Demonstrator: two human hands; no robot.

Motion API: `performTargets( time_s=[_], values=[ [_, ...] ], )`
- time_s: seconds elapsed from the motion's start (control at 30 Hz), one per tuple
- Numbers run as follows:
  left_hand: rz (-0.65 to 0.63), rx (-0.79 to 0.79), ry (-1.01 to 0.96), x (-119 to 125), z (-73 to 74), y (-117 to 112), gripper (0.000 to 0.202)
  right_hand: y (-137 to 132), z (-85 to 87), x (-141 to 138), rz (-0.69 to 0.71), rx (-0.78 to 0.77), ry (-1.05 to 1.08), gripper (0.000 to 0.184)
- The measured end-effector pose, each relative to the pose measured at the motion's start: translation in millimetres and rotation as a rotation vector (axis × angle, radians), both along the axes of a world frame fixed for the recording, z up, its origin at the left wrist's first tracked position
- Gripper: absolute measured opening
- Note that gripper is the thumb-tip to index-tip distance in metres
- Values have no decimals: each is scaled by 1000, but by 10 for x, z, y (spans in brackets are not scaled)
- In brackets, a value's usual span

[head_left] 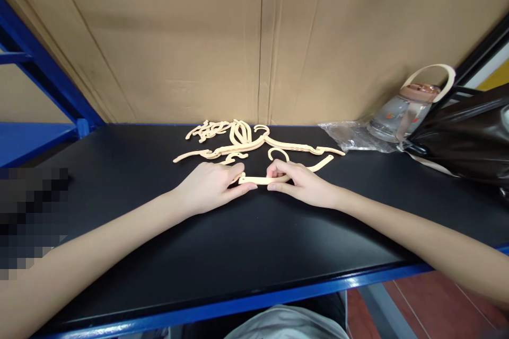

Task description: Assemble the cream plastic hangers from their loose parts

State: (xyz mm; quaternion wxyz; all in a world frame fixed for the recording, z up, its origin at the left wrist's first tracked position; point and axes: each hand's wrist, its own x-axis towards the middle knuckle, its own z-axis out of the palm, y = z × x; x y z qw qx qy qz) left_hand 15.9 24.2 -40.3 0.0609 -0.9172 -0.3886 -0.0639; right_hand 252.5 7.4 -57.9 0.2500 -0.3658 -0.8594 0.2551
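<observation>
Near the middle of the black table, a cream plastic hanger arm (pixel 258 180) is held level between my two hands. My right hand (pixel 300 183) pinches it with thumb and fingers. At its other end my left hand (pixel 214 185) is closed around a cream hanger part, mostly hidden by the fingers. Just beyond my hands lie a loose hook piece (pixel 278 154) and a curved arm piece (pixel 322 163). Farther back rests an assembled clothes hanger (pixel 290 145), its hook toward the cardboard.
Several small cream hanger pieces (pixel 209 130) lie in a pile at the back left, beside curved arms (pixel 241 132). A clear plastic bag (pixel 345 135), a water bottle (pixel 401 111) and a black bag (pixel 469 132) occupy the right. Cardboard (pixel 178 37) walls the back.
</observation>
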Motion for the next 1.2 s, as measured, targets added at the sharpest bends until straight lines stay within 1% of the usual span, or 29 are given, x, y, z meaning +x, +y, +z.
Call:
performTargets(
  time_s=[0.1,0.27,0.47,0.63,0.77,0.97,1.2],
  values=[
    [20,-20,-28,-1,3,-4,44,5,-5,-1,-5,-12,11,15],
    [-31,-67,-30,-8,-9,-2,40,1,9,-7,1,19,-13,15],
    [-34,-22,-73,-7,1,-22,39,-7,12,-6,-1,20,-15,16],
    [-45,-38,-63,0,2,-17,39,-12,11,-1,-8,34,-25,15],
    [-40,-25,-56,-7,-8,-5,39,4,2,2,18,10,1,15],
    [-45,-108,-46,6,-7,-16,38,10,-5,-5,5,23,-4,16],
    [-40,-119,-66,-6,8,-21,36,-10,3,-7,12,22,-14,14]
  ],
)
